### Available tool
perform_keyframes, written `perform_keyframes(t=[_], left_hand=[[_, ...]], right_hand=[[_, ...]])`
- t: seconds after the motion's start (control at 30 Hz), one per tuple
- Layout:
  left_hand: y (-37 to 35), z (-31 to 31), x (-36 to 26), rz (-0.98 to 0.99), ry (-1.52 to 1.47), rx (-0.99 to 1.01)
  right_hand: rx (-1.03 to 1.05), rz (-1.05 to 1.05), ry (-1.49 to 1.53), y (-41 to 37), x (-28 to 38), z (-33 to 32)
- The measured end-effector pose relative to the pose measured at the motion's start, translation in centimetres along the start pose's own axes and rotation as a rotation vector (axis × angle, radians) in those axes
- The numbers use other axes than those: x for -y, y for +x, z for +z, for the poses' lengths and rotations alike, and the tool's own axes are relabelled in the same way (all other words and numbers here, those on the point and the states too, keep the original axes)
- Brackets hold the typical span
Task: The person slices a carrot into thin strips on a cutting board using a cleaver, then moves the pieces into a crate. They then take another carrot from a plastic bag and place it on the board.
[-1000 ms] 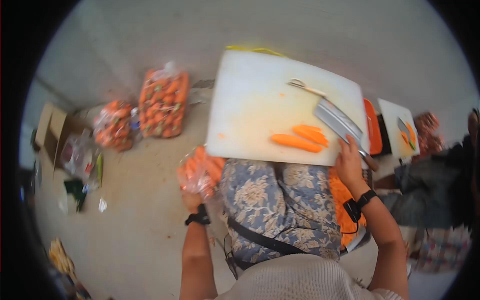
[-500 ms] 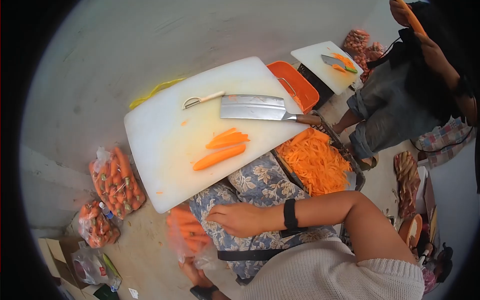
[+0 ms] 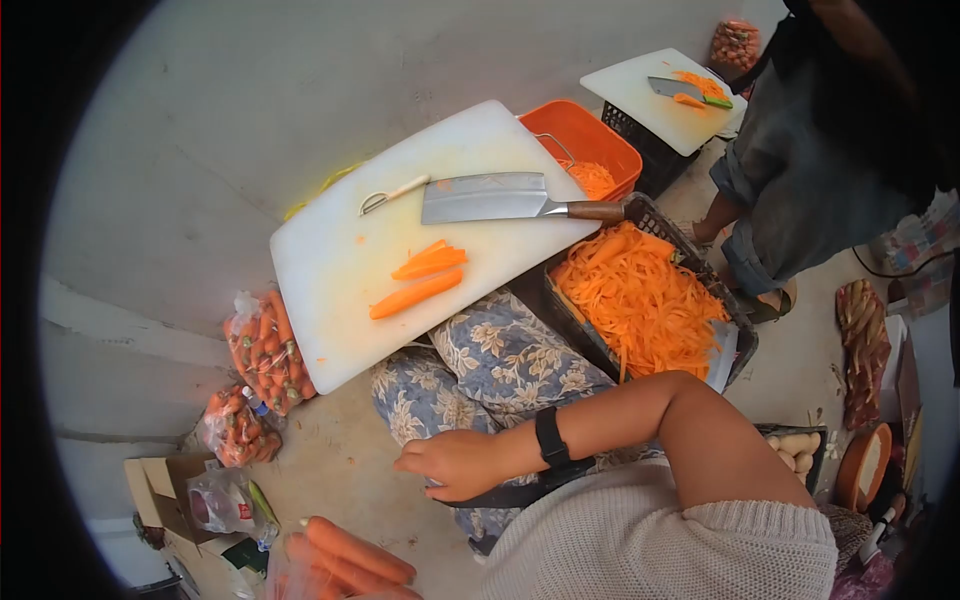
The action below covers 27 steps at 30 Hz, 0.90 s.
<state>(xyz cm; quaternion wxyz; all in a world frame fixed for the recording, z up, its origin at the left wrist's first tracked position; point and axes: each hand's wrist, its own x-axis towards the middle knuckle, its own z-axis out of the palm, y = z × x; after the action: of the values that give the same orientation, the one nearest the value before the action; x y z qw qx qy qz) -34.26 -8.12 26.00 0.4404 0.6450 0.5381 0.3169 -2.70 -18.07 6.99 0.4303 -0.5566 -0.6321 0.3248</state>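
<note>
Over my lap, my right hand point(image 3: 455, 466) has its fingers curled together, back of the hand upward, and nothing shows in it. My left hand is out of sight. At the bottom edge is a clear plastic bag of carrots point(image 3: 345, 560), partly cut off. On the white cutting board point(image 3: 330, 270) beyond my knees lie a cleaver point(image 3: 485, 198) with a wooden handle, a peeler point(image 3: 393, 195), a peeled carrot piece point(image 3: 415, 295) and some carrot slices point(image 3: 432, 261). Beside my legs, a black crate point(image 3: 740, 345) holds carrot peelings point(image 3: 640, 300).
An orange tub point(image 3: 630, 150) with carrot shreds stands behind the board. A co-worker point(image 3: 810, 170) stands by another board point(image 3: 640, 75) with a knife. Bagged carrots point(image 3: 268, 350) and a cardboard box point(image 3: 165, 490) are on the floor at left.
The bag of carrots has moved from beside my knees down to the bottom edge. My left hand, seen below the bag before, has left the view. The camera view has shifted.
</note>
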Motion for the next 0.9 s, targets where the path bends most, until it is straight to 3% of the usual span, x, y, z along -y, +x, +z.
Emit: perform_keyframes(t=[0.17,0.33,0.4,0.47,0.53,0.67,0.7,0.73,0.8,0.87,0.9], left_hand=[[-3.0,5.9,-3.3,0.169,0.047,0.2],[0.1,10.1,-5.6,0.356,-0.126,0.278],[2.6,11.5,-5.5,0.425,-0.26,0.333],[3.2,15.6,-6.2,0.495,-0.384,0.424],[-1.2,22.8,-8.9,0.586,-0.534,0.502],[-7.0,30.5,-15.3,0.448,-0.405,1.207],[-8.1,32.3,-16.0,0.514,-0.38,1.34],[-9.0,34.3,-16.3,0.589,-0.365,1.471],[-10.9,39.0,-15.9,0.864,-0.378,1.591],[-13.5,43.2,-15.5,0.878,-0.404,1.715],[-14.9,45.4,-14.4,0.73,-0.398,1.785]], right_hand=[[-0.031,-0.026,-0.017,-3.4,2.5,-1.4],[-0.027,0.252,0.057,-9.2,3.4,-3.7],[-0.249,-0.046,0.295,-12.8,1.6,-5.0],[-0.4,0.12,0.319,-17.4,0.9,-6.1],[-0.709,0.133,0.727,-21.5,0.0,-6.6],[-1.069,0.129,0.593,-27.6,1.7,-5.8],[-1.214,0.172,0.508,-28.8,1.8,-5.9],[-1.217,0.18,0.485,-30.0,1.6,-5.8],[-1.464,0.249,0.443,-32.5,-0.2,-4.8],[-1.545,0.268,0.419,-35.6,-2.8,-3.9],[-1.631,0.285,0.428,-37.0,-4.1,-3.4]])
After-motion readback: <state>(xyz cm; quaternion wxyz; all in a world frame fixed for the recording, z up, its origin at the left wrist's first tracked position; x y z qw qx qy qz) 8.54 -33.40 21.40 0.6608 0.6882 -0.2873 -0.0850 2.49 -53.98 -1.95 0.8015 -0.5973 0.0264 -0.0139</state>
